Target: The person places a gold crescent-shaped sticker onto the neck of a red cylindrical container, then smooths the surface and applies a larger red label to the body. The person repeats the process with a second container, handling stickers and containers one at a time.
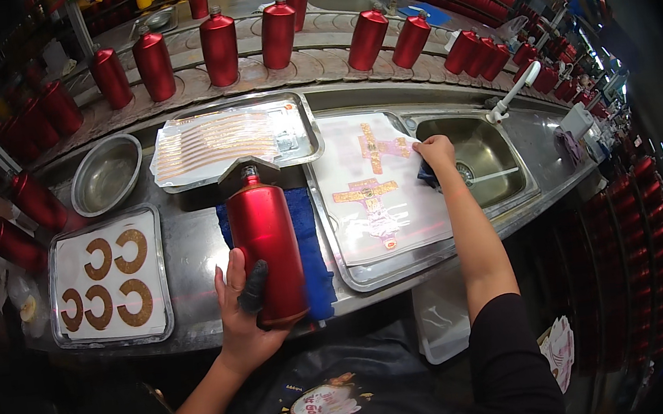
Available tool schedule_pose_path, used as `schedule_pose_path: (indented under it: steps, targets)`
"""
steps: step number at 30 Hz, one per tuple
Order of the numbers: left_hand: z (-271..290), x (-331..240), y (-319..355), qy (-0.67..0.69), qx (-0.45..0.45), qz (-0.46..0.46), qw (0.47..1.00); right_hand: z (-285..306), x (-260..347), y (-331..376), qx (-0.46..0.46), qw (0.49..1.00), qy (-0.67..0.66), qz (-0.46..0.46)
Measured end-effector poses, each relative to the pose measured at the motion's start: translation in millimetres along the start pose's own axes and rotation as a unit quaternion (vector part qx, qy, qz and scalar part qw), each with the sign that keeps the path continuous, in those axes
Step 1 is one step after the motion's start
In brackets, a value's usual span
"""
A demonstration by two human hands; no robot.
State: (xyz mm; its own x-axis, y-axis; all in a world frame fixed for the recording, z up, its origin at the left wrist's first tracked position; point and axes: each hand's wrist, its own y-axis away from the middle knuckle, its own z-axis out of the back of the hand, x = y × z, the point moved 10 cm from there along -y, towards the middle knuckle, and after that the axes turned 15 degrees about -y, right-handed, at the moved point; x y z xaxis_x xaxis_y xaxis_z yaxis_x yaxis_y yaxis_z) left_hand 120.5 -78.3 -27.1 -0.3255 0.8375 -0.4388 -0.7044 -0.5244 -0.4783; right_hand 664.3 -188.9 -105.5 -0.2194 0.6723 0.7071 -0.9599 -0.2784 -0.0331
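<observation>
My left hand (246, 319) is wrapped round the lower part of a glossy red bottle (268, 243), a black cover on its thumb. The bottle leans over a blue cloth (312, 250), its neck by a dark angled bracket (249, 166). My right hand (436, 152) is closed at the right edge of a white sheet (432, 224); its fingertips are partly hidden, and what they pinch cannot be made out. Gold and pink cross-shaped decals (369, 194) lie on that sheet, in a metal tray (361, 283). Something dark is under the right hand.
A sink (500, 179) with a white tap (525, 78) lies to the right. Behind is a tray of striped decals (214, 143); at left, a metal bowl (107, 175) and a tray of gold C-shaped decals (110, 273). Red bottles (220, 52) stand along a conveyor (187, 84).
</observation>
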Motion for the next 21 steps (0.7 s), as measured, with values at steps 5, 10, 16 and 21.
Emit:
schedule_pose_path:
  steps: [5, 10, 16, 21]
  targets:
    - [1, 1, -1, -0.001, 0.021, 0.005, 1.000, 8, 17, 16, -0.058, 0.998, 0.010, 0.021]
    - [8, -3, -4, -0.001, 0.008, -0.008, 1.000, 10, 28, 21, -0.089, 0.992, 0.045, 0.078]
    - [16, -14, -9, -0.037, -0.010, -0.031, 0.999, 14, 65, 35, -0.111, 0.966, 0.065, 0.226]
    - [15, -11, -9, -0.011, -0.012, 0.010, 1.000, 24, 121, 75, -0.084, 0.936, 0.020, 0.341]
